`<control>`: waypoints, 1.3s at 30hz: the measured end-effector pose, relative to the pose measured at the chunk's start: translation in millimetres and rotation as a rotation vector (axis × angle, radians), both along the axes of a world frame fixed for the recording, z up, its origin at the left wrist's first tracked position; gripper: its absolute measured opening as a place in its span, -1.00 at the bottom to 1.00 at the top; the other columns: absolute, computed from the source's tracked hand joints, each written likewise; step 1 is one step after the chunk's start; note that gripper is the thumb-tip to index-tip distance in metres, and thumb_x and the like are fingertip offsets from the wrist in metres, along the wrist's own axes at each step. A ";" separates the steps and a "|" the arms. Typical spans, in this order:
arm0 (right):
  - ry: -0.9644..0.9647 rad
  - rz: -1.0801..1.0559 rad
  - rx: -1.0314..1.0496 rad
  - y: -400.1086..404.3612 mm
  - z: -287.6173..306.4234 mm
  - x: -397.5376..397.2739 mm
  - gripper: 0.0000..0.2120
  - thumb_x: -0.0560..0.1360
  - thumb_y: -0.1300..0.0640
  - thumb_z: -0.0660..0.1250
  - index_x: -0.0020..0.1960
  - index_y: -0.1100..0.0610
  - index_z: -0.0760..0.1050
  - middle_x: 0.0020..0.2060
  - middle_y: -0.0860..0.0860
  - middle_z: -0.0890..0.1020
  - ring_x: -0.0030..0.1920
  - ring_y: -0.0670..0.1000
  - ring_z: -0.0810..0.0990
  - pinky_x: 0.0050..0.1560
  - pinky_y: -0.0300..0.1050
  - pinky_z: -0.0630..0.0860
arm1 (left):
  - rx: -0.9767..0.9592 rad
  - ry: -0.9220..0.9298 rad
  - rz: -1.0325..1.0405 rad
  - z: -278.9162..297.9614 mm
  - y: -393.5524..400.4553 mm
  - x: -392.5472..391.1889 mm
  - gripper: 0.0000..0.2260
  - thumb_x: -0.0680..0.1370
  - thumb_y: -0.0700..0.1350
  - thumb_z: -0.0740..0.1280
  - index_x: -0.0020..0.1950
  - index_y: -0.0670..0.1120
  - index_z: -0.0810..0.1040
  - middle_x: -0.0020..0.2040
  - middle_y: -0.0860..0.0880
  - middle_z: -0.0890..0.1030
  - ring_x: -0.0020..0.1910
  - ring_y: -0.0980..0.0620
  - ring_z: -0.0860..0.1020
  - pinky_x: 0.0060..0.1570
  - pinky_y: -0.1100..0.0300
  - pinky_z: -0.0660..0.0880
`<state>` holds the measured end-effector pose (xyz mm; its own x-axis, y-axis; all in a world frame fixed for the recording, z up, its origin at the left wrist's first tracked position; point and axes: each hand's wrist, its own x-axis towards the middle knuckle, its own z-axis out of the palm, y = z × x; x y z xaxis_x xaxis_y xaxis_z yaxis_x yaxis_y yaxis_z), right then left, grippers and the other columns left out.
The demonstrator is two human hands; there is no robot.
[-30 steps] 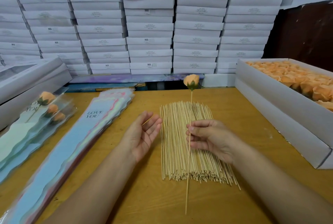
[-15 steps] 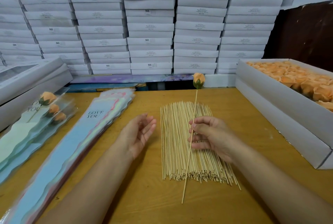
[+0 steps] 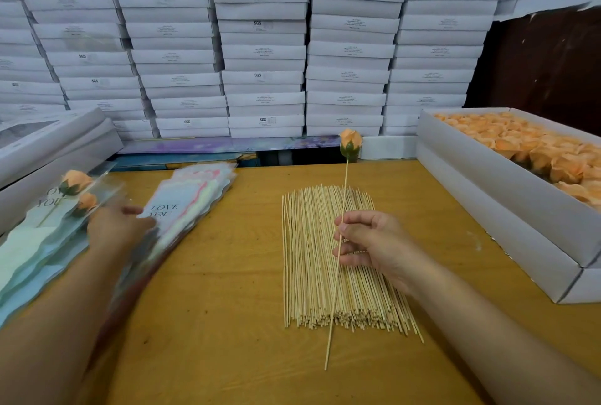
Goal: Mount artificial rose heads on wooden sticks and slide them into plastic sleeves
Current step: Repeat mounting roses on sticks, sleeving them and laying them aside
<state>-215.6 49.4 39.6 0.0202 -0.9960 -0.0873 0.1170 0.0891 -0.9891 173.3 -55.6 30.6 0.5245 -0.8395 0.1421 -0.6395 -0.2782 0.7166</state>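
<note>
My right hand (image 3: 374,242) pinches a wooden stick (image 3: 340,232) that carries an orange rose head (image 3: 350,142) at its far end. The stick slants over the pile of bare sticks (image 3: 328,261) in the middle of the table. My left hand (image 3: 118,225), blurred, lies on the stack of "LOVE YOU" plastic sleeves (image 3: 182,209) at the left; whether its fingers grip a sleeve is unclear. Finished sleeved roses (image 3: 73,181) lie further left.
A long white box (image 3: 507,209) full of orange rose heads (image 3: 536,147) stands along the right. White boxes (image 3: 48,147) sit at the far left, and a wall of stacked white cartons (image 3: 260,46) runs behind the wooden table (image 3: 227,323).
My left hand has moved from beside the stick pile leftwards onto the sleeve stack. My right hand keeps its hold of the rose stick, whose top has tilted a little to the right.
</note>
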 end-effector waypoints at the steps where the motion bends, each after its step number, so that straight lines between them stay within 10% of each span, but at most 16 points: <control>1: -0.001 0.002 -0.003 0.2 -0.1 -0.2 -0.89 0.56 0.32 0.36 0.08 0.23 0.60 -0.26 0.05 0.71 -0.27 0.06 0.71 -0.33 -0.17 0.63 | 0.052 0.018 0.012 -1.6 -0.6 8.3 -0.64 0.48 -0.11 0.53 0.21 -0.22 0.61 0.16 -0.27 0.62 -0.12 -0.11 0.50 -0.09 0.03 0.46; 10: 0.019 0.010 -0.025 0.5 -1.5 -2.2 -0.89 0.57 0.30 0.36 0.08 0.23 0.60 -0.25 0.04 0.71 -0.25 0.06 0.71 -0.32 -0.18 0.63 | 0.131 -0.049 0.013 -4.7 -12.0 39.7 -0.49 0.41 -0.02 0.60 0.23 -0.27 0.58 0.17 -0.31 0.61 0.05 -0.26 0.56 0.08 -0.11 0.53; 16: 0.021 0.013 -0.022 0.9 -1.2 -2.6 -0.90 0.57 0.31 0.36 0.07 0.23 0.60 -0.25 0.05 0.71 -0.24 0.06 0.71 -0.31 -0.19 0.64 | -0.001 -0.085 0.032 -15.8 -11.4 46.9 -0.68 0.42 -0.11 0.59 -0.30 -0.18 0.48 -0.30 -0.19 0.54 -0.23 -0.22 0.52 -0.13 -0.07 0.48; 27: 0.027 0.012 -0.015 0.9 -0.1 -2.6 -0.90 0.57 0.31 0.36 0.06 0.22 0.61 -0.22 0.07 0.71 -0.23 0.06 0.72 -0.31 -0.19 0.64 | 0.045 -0.343 -0.161 5.9 2.4 13.8 -0.83 0.52 -0.18 0.44 -0.24 -0.16 0.52 -0.32 -0.18 0.55 -0.32 -0.13 0.51 -0.34 0.10 0.42; 39: 0.003 0.043 0.011 3.5 4.2 -3.4 -0.85 0.52 0.25 0.43 0.08 0.19 0.64 -0.03 0.05 0.74 -0.16 0.12 0.74 -0.25 -0.15 0.66 | 0.169 0.704 -0.682 52.5 67.1 -105.3 -0.87 0.52 -0.27 0.43 0.05 -0.17 0.59 -0.02 -0.25 0.72 -0.23 -0.17 0.71 -0.32 0.07 0.65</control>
<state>-219.0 52.9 43.8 0.0627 -0.9932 -0.0979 0.1097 0.1044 -0.9885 68.0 11.5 83.1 -0.1592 -0.9732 -0.1659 -0.1446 -0.1432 0.9791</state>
